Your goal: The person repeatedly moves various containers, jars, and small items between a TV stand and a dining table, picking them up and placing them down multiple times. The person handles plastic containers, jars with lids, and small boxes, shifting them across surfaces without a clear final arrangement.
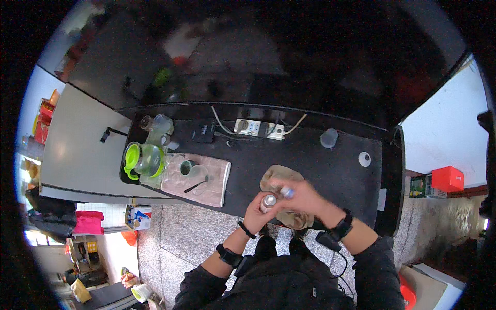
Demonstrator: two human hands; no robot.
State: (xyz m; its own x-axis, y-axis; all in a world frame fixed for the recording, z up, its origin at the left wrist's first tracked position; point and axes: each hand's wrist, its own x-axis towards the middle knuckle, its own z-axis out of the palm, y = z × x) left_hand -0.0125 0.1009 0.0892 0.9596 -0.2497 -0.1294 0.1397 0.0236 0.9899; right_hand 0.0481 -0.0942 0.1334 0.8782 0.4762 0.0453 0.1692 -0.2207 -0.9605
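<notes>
Near the front edge of the black table [258, 150], my left hand [256, 213] is closed around a small bottle [268, 201] with a pale, shiny round top facing up. Just to its right, the fingers of my right hand [309, 196] pinch a small bluish cap [287, 192], held apart from the bottle's top. The right hand is slightly blurred. Beneath both hands lies a crumpled tan cloth [275, 174], partly hidden by them, with one end hanging over the table edge.
On the left, a clear pitcher with a green lid [150, 159] stands beside a pinkish towel [219, 181] bearing cups and a dark spoon [196, 186]. A white power strip [258, 129] lies at the back. A clear cup [328, 138] and a white disc [364, 159] are at right.
</notes>
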